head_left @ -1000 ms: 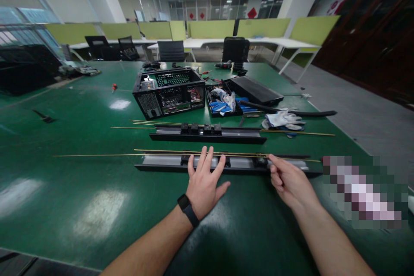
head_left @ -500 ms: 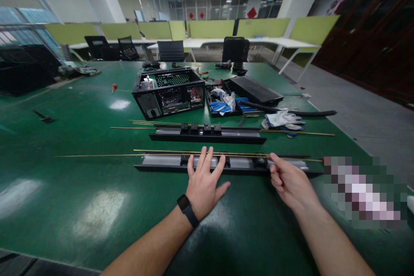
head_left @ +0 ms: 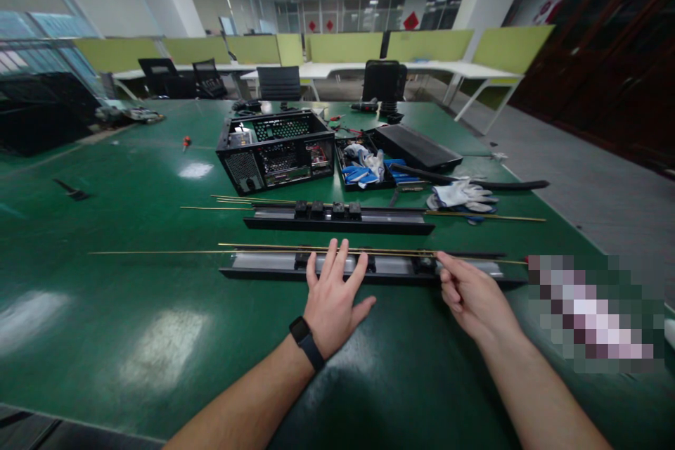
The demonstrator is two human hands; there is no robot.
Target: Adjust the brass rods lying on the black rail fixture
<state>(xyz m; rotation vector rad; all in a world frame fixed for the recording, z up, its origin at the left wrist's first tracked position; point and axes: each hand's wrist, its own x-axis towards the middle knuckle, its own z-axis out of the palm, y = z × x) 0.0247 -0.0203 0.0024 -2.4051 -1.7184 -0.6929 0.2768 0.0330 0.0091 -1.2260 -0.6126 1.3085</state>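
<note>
A long black channel with a silvery inside [head_left: 274, 264] lies crosswise before me, holding several black blocks. Thin brass-coloured rods [head_left: 158, 252] run along its top and stick out far to the left. My left hand [head_left: 333, 295], a dark watch on its wrist, rests spread and flat over the middle of the channel, its fingertips at the rods. Toward the right end, beside a black block [head_left: 424, 264], my right hand [head_left: 469, 288] is closed, thumb and forefinger pinching a thin rod. Behind lies a second, similar channel [head_left: 337, 226] with black blocks and rods.
Farther back on the green table [head_left: 105, 337] stand an open black metal case [head_left: 245, 167] and a tray with blue and white gloves [head_left: 363, 167]. More gloves [head_left: 461, 195] and a black tube [head_left: 522, 185] lie at right. A blurred-out object [head_left: 590, 316] sits near my right forearm.
My right fingertips have shifted very slightly left, and the pinched rod's left end reaches slightly farther left. The left hand has stayed in place.
</note>
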